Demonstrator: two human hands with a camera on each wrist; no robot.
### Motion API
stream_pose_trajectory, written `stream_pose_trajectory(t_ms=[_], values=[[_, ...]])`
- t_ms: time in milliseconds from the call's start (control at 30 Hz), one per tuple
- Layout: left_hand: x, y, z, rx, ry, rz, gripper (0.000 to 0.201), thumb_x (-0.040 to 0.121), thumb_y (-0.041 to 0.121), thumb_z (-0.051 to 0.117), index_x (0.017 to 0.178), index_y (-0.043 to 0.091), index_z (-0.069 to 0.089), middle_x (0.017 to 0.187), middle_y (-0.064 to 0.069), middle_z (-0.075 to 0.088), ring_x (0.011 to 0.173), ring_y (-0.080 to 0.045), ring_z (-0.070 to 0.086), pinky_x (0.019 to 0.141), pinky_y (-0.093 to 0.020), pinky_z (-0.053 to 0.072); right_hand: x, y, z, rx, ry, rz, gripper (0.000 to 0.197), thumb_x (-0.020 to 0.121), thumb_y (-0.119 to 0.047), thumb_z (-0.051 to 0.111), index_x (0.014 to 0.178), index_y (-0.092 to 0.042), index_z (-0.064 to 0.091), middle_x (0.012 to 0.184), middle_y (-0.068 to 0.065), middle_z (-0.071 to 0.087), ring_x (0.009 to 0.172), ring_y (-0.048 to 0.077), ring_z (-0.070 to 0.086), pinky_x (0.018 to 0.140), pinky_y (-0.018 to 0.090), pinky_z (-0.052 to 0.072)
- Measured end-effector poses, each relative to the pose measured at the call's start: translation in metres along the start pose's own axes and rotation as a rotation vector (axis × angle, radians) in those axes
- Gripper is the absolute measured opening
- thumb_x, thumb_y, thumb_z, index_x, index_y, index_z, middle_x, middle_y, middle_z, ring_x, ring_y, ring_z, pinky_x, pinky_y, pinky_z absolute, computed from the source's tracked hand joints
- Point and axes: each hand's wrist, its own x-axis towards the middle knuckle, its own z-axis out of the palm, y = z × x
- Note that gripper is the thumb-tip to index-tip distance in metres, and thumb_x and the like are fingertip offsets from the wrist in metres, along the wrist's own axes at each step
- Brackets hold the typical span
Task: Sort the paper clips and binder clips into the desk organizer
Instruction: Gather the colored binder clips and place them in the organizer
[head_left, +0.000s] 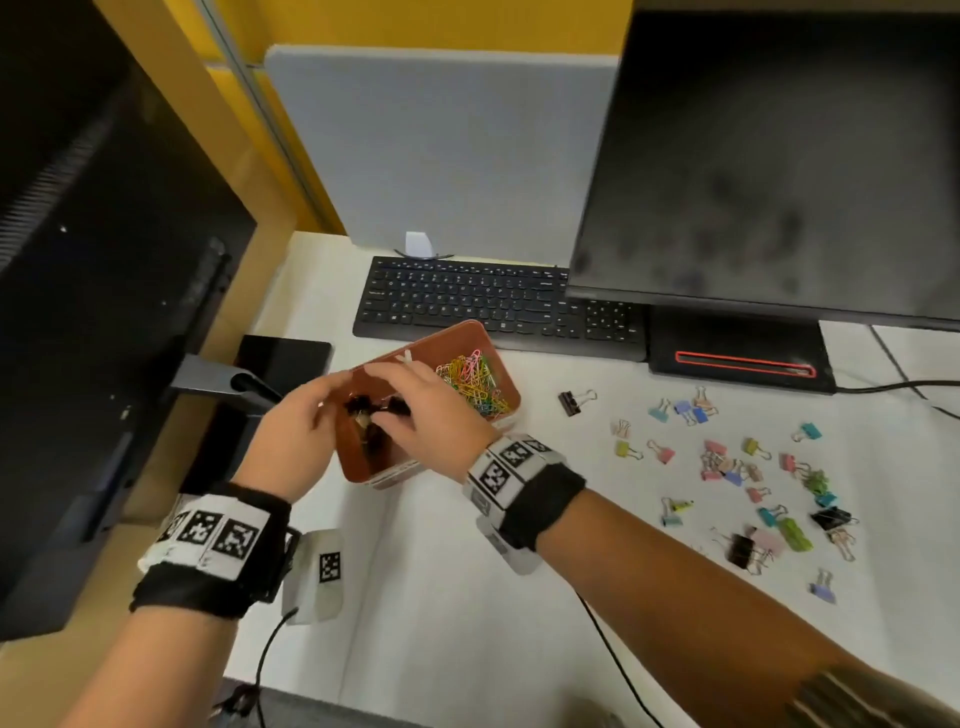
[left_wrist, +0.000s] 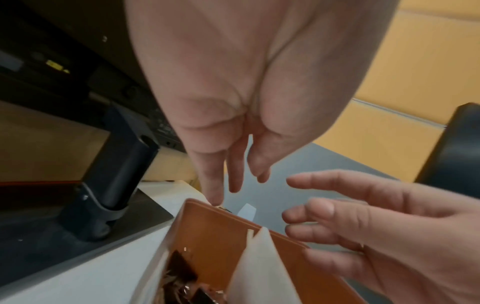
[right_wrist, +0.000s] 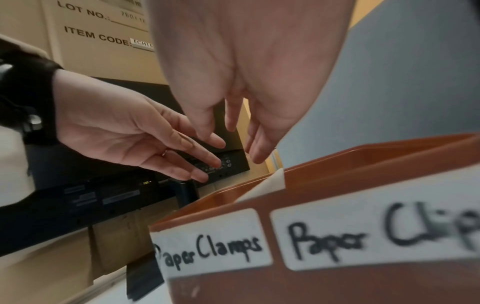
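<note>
Head view. A rust-brown rectangular plastic desk organizer (head_left: 498, 387) sits on the white desk (head_left: 441, 597), just in front of the black keyboard (head_left: 467, 299). Its right compartment holds a heap of multicoloured wire paper clips (head_left: 475, 382); its left compartment holds dark binder clips (head_left: 374, 410), partly hidden by fingers. The left hand (head_left: 296, 436) hangs at the organizer's 9 o'clock edge; the right hand (head_left: 415, 415) is over the left compartment. Whether either grasps anything cannot be told here. At the organizer's 3 to 4 o'clock, well apart, pastel and black binder clips lie scattered (head_left: 737, 467) on the desk. A black monitor (head_left: 779, 156) stands at 2 o'clock; a second dark monitor's back (head_left: 104, 260) at 9 o'clock.

Left wrist view. The left hand (left_wrist: 221, 92) points down, fingers straight and loosely spread, holding nothing; one fingertip (left_wrist: 214, 197) reaches the organizer's far rim (left_wrist: 207, 226). The right hand (left_wrist: 376, 226) comes in from 3 o'clock, fingers relaxed and empty. A white divider (left_wrist: 259, 267) splits the organizer; dark clips (left_wrist: 182, 271) lie left of it.

Right wrist view. The right hand (right_wrist: 246, 72) hangs above the organizer (right_wrist: 337, 170), fingers loose, gripping nothing. The left hand (right_wrist: 124, 137) is at 9 o'clock, flat and empty. White labels on the near wall read "Paper Clamps" (right_wrist: 207, 244) and "Paper Clip" (right_wrist: 376, 236), the latter cut off.
</note>
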Motion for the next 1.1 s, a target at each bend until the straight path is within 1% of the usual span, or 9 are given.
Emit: stream_pose_trajectory(t_ms=[167,333,400,533,667,767,833,967,1100], values=[[-0.014,0.027,0.033,-0.172,-0.092,0.14,0.025,0.087,0.005,0.056,0.104,0.023,0.062,0.106,0.002,0.065,0.091,-0.007,0.062,0.078,-0.014,0.044,-0.064,0.052,-0.043,-0.065,0.138,0.009,0.036,0.089,-0.026,0.057,0.124,-0.025,0.05,0.122,-0.006,0.051,0.112,0.008,0.049,0.099,0.031,0.044],[-0.026,0.068,0.114,-0.191,-0.284,0.285,0.028,0.086,0.013,0.059,0.107,0.031,0.058,0.112,0.007,0.056,0.097,-0.002,0.057,0.083,-0.02,0.051,-0.145,0.134,-0.1,-0.272,0.352,0.368,0.05,0.077,-0.029,0.072,0.122,-0.026,0.052,0.118,-0.004,0.049,0.111,0.012,0.044,0.103,0.041,0.039],[-0.026,0.084,0.151,-0.154,-0.363,0.305,0.036,0.084,0.015,0.062,0.116,0.029,0.054,0.121,0.004,0.046,0.109,-0.009,0.052,0.095,-0.026,0.047,-0.165,0.158,-0.12,-0.338,0.343,0.535,0.065,0.071,-0.037,0.075,0.128,-0.028,0.046,0.129,0.001,0.045,0.12,0.02,0.04,0.105,0.043,0.036],[-0.012,0.105,0.211,0.013,-0.419,0.224,0.062,0.081,0.022,0.066,0.135,0.03,0.037,0.15,-0.005,0.015,0.139,-0.021,0.019,0.11,-0.026,0.018,-0.172,0.185,-0.148,-0.309,0.25,0.709,0.088,0.063,-0.047,0.078,0.136,-0.034,0.031,0.147,0.005,0.027,0.135,0.029,0.026,0.111,0.048,0.029],[0.013,0.112,0.245,0.159,-0.398,0.149,0.086,0.072,0.038,0.075,0.141,0.033,0.025,0.155,-0.004,-0.011,0.143,-0.026,0.002,0.114,-0.039,0.018,-0.156,0.201,-0.158,-0.323,0.119,0.768,0.097,0.06,-0.052,0.079,0.14,-0.034,0.026,0.154,0.008,0.013,0.141,0.032,0.014,0.113,0.049,0.024],[0.029,0.113,0.26,0.245,-0.417,0.14,0.091,0.062,0.058,0.074,0.138,0.039,0.027,0.154,-0.005,-0.003,0.139,-0.029,0.01,0.114,-0.043,0.022,-0.147,0.205,-0.157,-0.469,0.009,0.755,0.098,0.061,-0.055,0.076,0.141,-0.036,0.023,0.154,0.006,0.013,0.138,0.032,0.018,0.11,0.051,0.027],[0.033,0.114,0.267,0.29,-0.43,0.171,0.081,0.063,0.061,0.07,0.134,0.041,0.036,0.151,-0.005,0.01,0.135,-0.028,0.017,0.112,-0.042,0.024,-0.145,0.206,-0.154,-0.562,-0.021,0.692,0.088,0.066,-0.052,0.073,0.14,-0.036,0.028,0.151,0.005,0.018,0.133,0.031,0.025,0.107,0.049,0.031],[0.031,0.111,0.28,0.249,-0.403,0.315,0.039,0.073,0.038,0.073,0.11,0.035,0.062,0.141,0.0,0.03,0.118,-0.024,0.032,0.105,-0.037,0.033,-0.147,0.207,-0.147,-0.44,-0.003,0.557,0.063,0.074,-0.035,0.073,0.132,-0.031,0.047,0.139,0.003,0.031,0.118,0.027,0.034,0.101,0.039,0.039],[0.029,0.096,0.286,0.106,-0.381,0.312,0.024,0.071,0.015,0.077,0.091,0.026,0.071,0.121,0.0,0.044,0.107,-0.026,0.045,0.1,-0.034,0.037,-0.154,0.206,-0.139,-0.328,0.024,0.516,0.044,0.078,-0.025,0.07,0.12,-0.026,0.056,0.124,0.004,0.037,0.106,0.024,0.039,0.093,0.035,0.044]])
